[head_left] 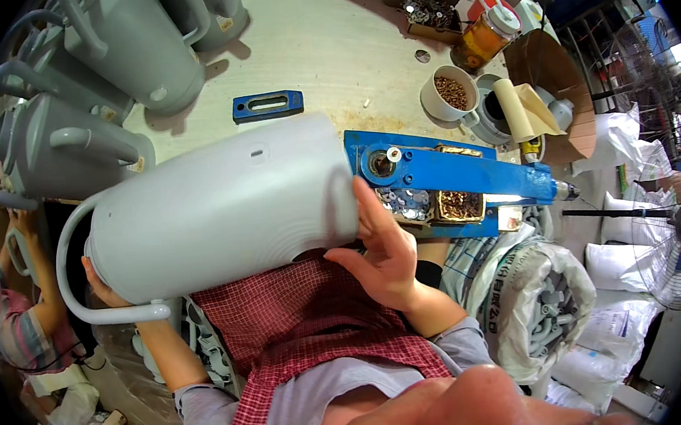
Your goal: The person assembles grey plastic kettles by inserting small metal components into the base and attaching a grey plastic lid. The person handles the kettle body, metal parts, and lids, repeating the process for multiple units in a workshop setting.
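A long grey plastic jug (219,215) lies on its side in front of me, its looped handle (69,260) to the left. My left hand (102,283) is closed round the handle end from below, most of its fingers hidden behind the body. At the other end, my right hand (383,253) holds the base, its fingers up along the rim and the thumb by a dark opening on the underside. Just right of the jug sits a blue metal fixture (467,173) with a round seat. Small trays of silver washers (404,203) and brass-coloured parts (460,204) are beside it.
Several grey jugs (140,52) stand at the table's back left. A blue slotted block (268,105), a cup of small brass-coloured parts (452,93) and a jar (487,34) are on the table. A sack of grey handles (556,315) stands at right; another person's arm (44,295) shows at left.
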A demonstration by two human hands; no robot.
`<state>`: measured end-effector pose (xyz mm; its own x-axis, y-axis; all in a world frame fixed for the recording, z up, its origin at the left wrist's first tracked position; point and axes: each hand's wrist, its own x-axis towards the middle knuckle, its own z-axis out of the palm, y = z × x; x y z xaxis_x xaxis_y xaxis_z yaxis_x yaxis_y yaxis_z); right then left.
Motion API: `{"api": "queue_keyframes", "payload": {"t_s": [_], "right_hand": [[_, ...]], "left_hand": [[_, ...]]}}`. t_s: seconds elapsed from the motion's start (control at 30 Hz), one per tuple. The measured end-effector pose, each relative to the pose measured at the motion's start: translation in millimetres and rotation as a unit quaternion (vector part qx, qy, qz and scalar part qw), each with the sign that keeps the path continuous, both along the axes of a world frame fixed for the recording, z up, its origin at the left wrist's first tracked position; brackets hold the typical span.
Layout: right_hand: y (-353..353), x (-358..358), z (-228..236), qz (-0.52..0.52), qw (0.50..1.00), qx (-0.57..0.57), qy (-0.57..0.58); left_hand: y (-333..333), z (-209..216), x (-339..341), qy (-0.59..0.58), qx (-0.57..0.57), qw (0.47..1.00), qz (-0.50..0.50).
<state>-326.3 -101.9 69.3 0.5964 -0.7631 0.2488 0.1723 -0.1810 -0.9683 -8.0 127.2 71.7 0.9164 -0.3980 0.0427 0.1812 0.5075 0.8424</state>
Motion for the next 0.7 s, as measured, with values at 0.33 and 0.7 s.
{"api": "queue_keyframes", "payload": {"t_s": [0.33, 0.7], "right_hand": [[-54.1, -82.0, -18.0, -0.400, 0.912, -0.062, -0.065], [-99.3, -138.3, -26.8, -0.455, 0.879, -0.124, -0.075]], "left_hand": [[-138.3, -84.9, -72.7, -0.224, 0.164, 0.958, -0.076], [-195.8, -99.7, -136.2, -0.226, 0.014, 0.936, -0.269]]}}
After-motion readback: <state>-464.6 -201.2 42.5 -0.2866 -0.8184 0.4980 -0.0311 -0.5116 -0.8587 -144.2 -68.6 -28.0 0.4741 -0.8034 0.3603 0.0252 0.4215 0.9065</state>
